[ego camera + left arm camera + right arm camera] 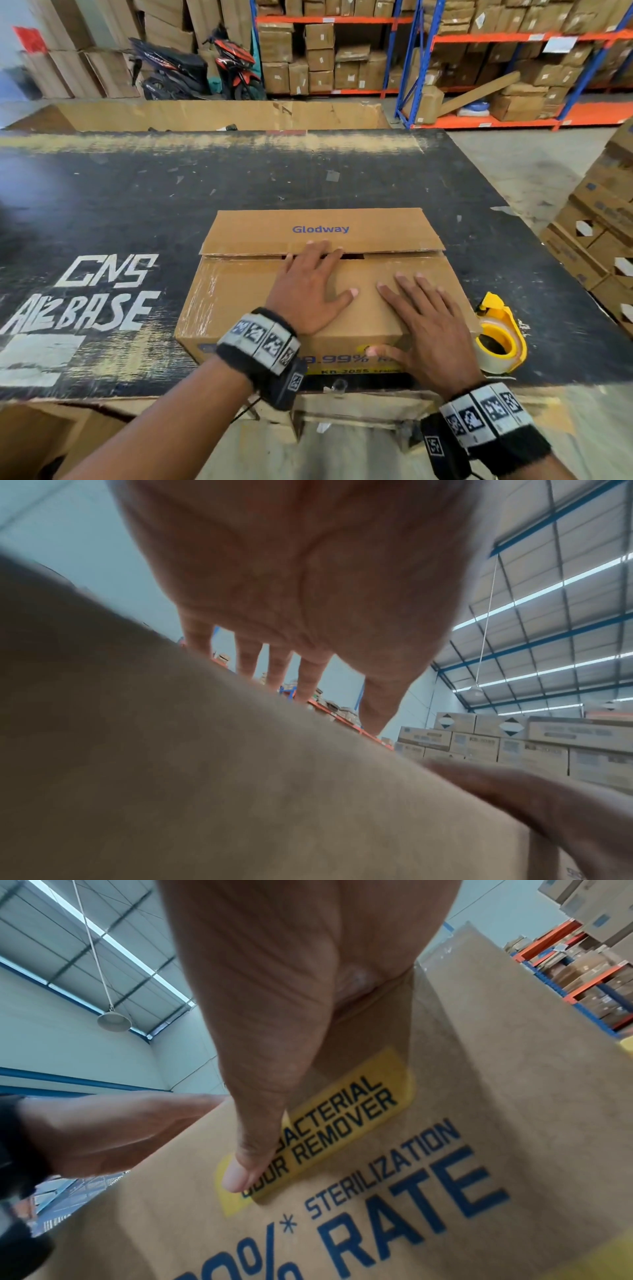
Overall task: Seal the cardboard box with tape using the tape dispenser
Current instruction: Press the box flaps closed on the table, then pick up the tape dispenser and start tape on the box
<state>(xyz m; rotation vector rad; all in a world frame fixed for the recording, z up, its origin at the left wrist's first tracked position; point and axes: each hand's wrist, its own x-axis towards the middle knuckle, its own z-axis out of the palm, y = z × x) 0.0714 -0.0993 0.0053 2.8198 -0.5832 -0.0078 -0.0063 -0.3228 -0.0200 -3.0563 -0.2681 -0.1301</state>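
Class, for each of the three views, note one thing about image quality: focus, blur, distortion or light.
Head view: wide-angle bending toward the edges, the cardboard box sharp. Left wrist view: the left hand and box top blurred and dim against bright roof strips. Right wrist view: the right hand soft up close, the box print still readable.

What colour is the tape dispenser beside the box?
Yellow, holding a roll of clear tape; the tape dispenser shows best in the head view.
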